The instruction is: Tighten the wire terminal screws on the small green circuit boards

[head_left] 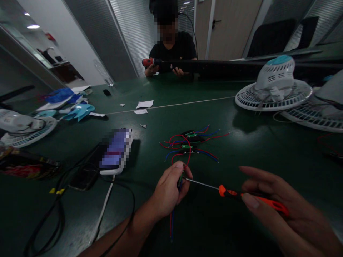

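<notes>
My left hand [171,189] pinches a small green circuit board [180,180] between thumb and fingers, so most of the board is hidden. Red and blue wires [171,225] hang below it, and a red wire loops up from the top. In my right hand [278,203] is a screwdriver [230,192] with an orange and black handle, the thumb on the handle and the other fingers loosely spread. Its thin metal tip meets the board at my left fingertips. Just beyond lie several similar small boards [187,146] with red and blue wire ends.
A phone with a lit screen [115,150] and a dark phone [84,176] lie left among cables. White fan parts [273,94] stand at the right, another fan [32,132] at far left. Paper scraps [144,104] lie mid-table. Opposite, a person [171,46] holds a red power drill [150,62].
</notes>
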Available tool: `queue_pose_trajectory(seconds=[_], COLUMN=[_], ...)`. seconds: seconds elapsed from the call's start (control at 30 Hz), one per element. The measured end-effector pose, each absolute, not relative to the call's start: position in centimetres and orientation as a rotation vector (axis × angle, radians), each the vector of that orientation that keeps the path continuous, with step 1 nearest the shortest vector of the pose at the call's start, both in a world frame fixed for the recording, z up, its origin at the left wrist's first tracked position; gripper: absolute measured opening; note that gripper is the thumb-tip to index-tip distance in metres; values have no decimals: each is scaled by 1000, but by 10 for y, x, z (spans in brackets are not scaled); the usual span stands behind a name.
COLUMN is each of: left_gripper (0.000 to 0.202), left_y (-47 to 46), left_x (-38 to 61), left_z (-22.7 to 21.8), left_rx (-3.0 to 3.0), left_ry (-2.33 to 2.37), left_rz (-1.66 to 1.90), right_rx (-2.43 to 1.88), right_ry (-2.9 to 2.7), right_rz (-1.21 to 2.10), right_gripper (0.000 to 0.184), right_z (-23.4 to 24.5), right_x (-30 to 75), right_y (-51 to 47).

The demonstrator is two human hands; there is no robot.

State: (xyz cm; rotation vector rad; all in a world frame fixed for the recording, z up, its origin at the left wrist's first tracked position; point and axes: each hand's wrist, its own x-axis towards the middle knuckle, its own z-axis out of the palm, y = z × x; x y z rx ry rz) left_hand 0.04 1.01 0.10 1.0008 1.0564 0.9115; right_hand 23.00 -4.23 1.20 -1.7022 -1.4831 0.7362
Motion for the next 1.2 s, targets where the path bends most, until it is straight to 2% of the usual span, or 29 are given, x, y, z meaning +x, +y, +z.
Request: queue_pose_trajectory(seconds=[0.23,0.53,0.9,1.2], left_gripper=[44,45,45,45], left_y=[9,11,10,10], left_x=[0,0,1,0], left_z=[0,1,4,3], left_rx=[982,995,988,1012], left_ry=[1039,1035,1088,1059], left_rz=[930,921,903,909], right_rx=[-1774,-1691,-1760,-1682], right_ry=[-1520,-1655,-1514,-1636], right_rz=[881,575,640,619], right_gripper=[60,45,50,43], right_z=[20,26,8,17], right_x=[227,226,232,229], right_y=[-33,-34,-44,-38])
